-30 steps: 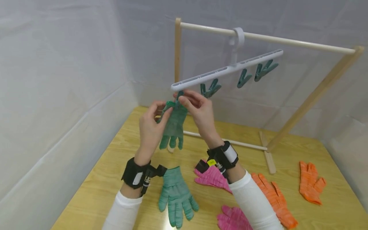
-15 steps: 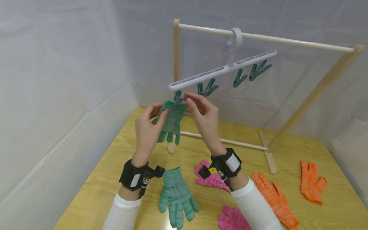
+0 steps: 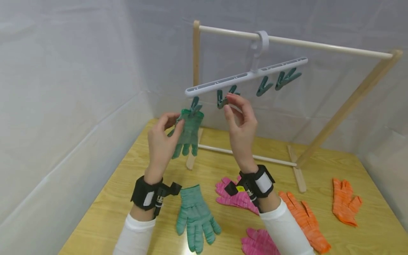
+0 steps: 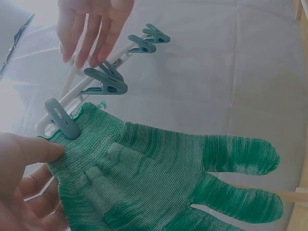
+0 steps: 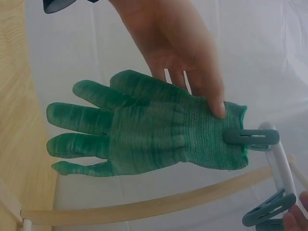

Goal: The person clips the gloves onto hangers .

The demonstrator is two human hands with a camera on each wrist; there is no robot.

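A green glove [image 3: 188, 136] hangs fingers down from the first teal clip [image 3: 194, 105] of a white clip hanger [image 3: 245, 76] on a wooden rack [image 3: 318, 44]. My left hand [image 3: 176, 120] pinches the glove's cuff [image 5: 211, 130] just below that clip [image 5: 250, 138], thumb in front and fingers behind. My right hand [image 3: 230, 104] is raised at the second clip [image 3: 221, 100], its fingers loosely curved and holding nothing. The left wrist view shows the glove [image 4: 159, 178] held by the clip [image 4: 62, 119], with the right hand's fingers [image 4: 77, 33] straight above.
On the wooden table [image 3: 127, 184] lie another green glove [image 3: 194, 216], two pink gloves [image 3: 231, 196] [image 3: 258, 242] and two orange gloves [image 3: 304, 219] [image 3: 344, 202]. Two more teal clips [image 3: 277, 81] hang empty on the hanger. White sheeting walls the left and back.
My right hand has let go at the first clip and moved right and up to the second clip. The glove now hangs from the first clip; my left hand stays on the cuff.
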